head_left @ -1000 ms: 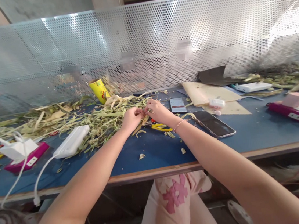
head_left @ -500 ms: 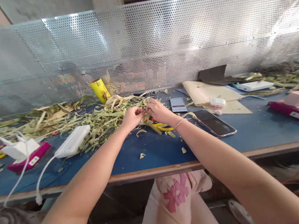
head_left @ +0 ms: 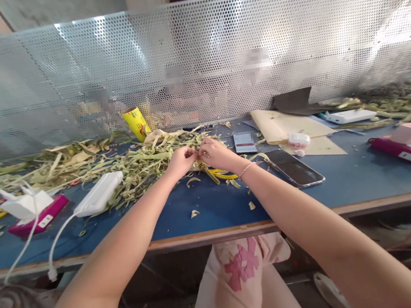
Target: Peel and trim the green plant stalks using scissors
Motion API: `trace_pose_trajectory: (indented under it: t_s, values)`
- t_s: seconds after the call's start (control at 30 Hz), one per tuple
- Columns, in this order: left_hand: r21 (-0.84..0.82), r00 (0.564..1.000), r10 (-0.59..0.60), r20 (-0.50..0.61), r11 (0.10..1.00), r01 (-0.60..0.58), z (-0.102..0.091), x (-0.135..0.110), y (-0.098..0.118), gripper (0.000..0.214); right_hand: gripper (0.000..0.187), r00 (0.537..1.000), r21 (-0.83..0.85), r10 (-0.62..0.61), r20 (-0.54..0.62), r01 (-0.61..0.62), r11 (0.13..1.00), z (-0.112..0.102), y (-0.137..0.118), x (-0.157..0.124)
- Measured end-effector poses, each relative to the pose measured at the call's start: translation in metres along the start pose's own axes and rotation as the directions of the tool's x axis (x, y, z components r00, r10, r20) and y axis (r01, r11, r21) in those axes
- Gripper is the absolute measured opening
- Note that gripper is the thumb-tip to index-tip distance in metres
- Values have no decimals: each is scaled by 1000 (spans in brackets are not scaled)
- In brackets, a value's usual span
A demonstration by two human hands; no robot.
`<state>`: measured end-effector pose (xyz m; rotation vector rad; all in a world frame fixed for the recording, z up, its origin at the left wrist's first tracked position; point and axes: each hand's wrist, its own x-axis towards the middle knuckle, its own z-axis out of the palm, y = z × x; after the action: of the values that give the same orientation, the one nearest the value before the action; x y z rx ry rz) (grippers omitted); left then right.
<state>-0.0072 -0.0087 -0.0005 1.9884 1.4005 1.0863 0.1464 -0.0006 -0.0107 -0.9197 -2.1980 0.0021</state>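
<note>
My left hand [head_left: 182,160] and my right hand [head_left: 213,153] meet over the near side of a pile of dried plant scraps [head_left: 145,163]. Both have their fingers pinched together, the tips almost touching. Whatever lies between the fingertips is too small to make out; a bit of plant material shows by the right fingers. Just below my right hand, yellow looped handles [head_left: 222,174] stick out from under the scraps. A phone [head_left: 299,169] lies beside my right wrist, its screen dark.
A perforated metal screen [head_left: 204,37] stands behind the table [head_left: 206,210], with people blurred beyond it. On the left are a yellow can [head_left: 136,124], a white power bank [head_left: 100,193] and a magenta power strip [head_left: 42,220]. Brown paper [head_left: 289,127] and another magenta strip [head_left: 404,151] lie right.
My hands stay pinched at nearly the same spot. The right fingers have curled and turned slightly, with a bit of plant now showing at them. The view has tilted a little.
</note>
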Motion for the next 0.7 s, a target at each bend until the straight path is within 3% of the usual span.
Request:
trace_pose_trajectory:
  t_s: [0.37,0.7]
  values:
    - [-170,998,-50,32,984,55,2,5,-8,13,11,999,25,45,16,-45,999,2,-4,0]
    - [-284,988,-111,108,949,138,-4,0,2,23,13,992,124,120,33,-123,985,1,-4,0]
